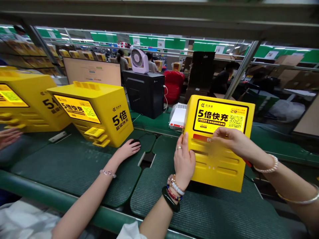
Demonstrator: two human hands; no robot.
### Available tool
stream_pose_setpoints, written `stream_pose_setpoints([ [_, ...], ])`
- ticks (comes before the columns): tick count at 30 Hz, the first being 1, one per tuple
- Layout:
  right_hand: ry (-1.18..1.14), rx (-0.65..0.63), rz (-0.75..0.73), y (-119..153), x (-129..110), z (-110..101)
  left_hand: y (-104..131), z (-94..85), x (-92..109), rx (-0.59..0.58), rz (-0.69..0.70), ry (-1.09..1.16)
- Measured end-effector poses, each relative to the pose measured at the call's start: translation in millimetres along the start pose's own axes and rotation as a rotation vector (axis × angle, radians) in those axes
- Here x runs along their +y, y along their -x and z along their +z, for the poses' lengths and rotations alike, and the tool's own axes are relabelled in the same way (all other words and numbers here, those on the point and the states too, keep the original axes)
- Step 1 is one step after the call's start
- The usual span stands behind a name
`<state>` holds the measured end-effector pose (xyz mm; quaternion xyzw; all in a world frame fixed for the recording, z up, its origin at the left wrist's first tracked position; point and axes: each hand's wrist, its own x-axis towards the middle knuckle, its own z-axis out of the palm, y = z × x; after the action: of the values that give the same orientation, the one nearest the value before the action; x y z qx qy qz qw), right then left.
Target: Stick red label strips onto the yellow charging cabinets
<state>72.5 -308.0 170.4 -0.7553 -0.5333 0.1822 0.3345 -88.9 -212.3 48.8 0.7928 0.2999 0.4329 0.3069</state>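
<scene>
Ribbed green mat (74, 166), boxy yellow cabinet (219, 159)

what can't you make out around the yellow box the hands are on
- Head view: the right hand is motion-blurred over the yellow box, so what its fingertips pinch is unclear.
- The red label on the box is partly covered by both hands; its text cannot be read.
- The left hand hides the box's left edge.
- The small print beside the QR code is too small to read.
- A co-worker's hand covers a dark object.

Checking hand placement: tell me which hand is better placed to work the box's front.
Right. The right hand is already on the yellow box front; the left hand steadies its left edge.
</scene>
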Motion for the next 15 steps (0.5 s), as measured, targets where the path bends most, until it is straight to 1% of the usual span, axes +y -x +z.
stream_pose_setpoints([
  [6, 0.042, 0.032, 0.021, -0.3, 3.0, 3.3, 1.8, 0.0, -0.7, -0.005, -0.007, -0.003],
  [15, 0.074, 0.037, 0.011, -0.8, 0.6, 5.0, 2.0, 1.1, -1.4, 0.005, 0.001, 0.002],
])
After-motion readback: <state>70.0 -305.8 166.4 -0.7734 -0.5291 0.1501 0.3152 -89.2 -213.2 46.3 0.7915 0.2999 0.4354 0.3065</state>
